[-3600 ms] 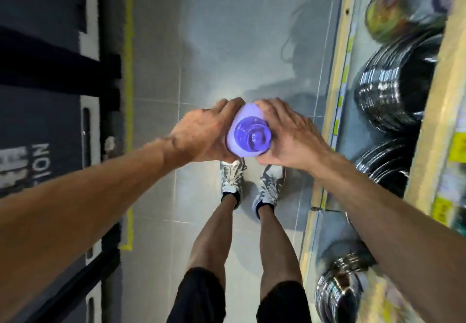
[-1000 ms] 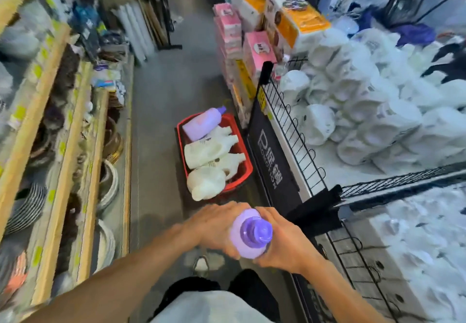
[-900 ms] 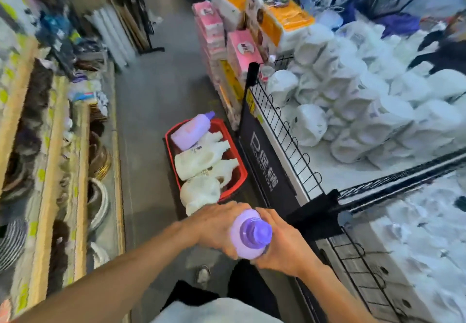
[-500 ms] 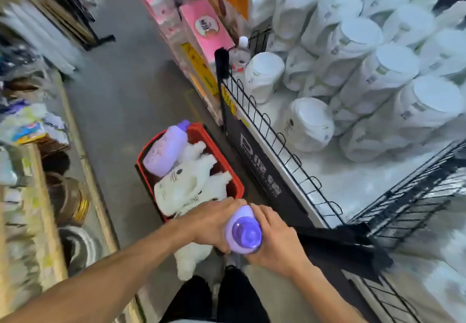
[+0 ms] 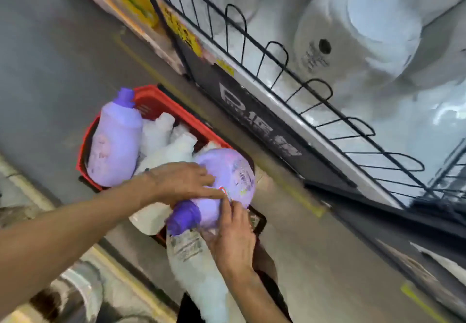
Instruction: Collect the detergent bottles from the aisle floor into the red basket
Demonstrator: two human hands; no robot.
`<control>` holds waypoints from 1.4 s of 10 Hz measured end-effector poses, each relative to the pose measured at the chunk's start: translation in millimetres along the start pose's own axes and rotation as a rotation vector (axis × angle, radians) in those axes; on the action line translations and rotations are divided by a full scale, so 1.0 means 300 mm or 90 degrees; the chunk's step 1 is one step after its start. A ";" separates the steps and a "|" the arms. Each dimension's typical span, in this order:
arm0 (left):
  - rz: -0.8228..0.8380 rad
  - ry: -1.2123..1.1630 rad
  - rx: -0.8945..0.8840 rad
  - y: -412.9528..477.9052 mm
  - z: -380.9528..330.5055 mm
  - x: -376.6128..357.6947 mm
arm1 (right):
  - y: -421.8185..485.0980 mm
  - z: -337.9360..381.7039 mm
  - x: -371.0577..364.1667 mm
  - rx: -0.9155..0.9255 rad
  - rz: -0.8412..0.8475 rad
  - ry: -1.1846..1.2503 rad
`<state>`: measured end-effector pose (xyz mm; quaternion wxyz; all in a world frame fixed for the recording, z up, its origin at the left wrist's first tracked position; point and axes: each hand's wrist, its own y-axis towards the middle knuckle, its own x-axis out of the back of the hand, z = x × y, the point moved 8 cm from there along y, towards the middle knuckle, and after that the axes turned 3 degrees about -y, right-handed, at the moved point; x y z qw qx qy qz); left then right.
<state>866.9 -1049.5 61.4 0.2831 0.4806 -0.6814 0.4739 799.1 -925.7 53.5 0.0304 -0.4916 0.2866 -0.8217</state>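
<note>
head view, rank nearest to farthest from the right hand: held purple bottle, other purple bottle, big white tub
1. held purple bottle, in the right hand's grip.
2. other purple bottle, lying in the red basket, left side.
3. big white tub, on the wire shelf, far right.

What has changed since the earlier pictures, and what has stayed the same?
The purple bottle, carried upright before, now lies tipped on its side over the near end of the red basket. The left hand and right hand still hold it. The second purple bottle and white bottles stay in the basket.
</note>
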 end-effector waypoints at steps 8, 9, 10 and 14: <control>-0.224 -0.014 0.231 -0.320 0.001 -0.268 | 0.013 0.116 -0.218 0.091 -0.058 0.029; -0.225 -0.013 0.290 -0.349 -0.002 -0.281 | 0.016 0.120 -0.202 0.105 -0.059 0.014; -0.200 0.017 0.348 -0.371 -0.026 -0.293 | 0.019 0.127 -0.189 0.125 -0.048 0.000; -0.012 -0.072 0.759 -0.620 -0.292 -0.082 | 0.004 0.248 0.071 0.318 0.219 -0.364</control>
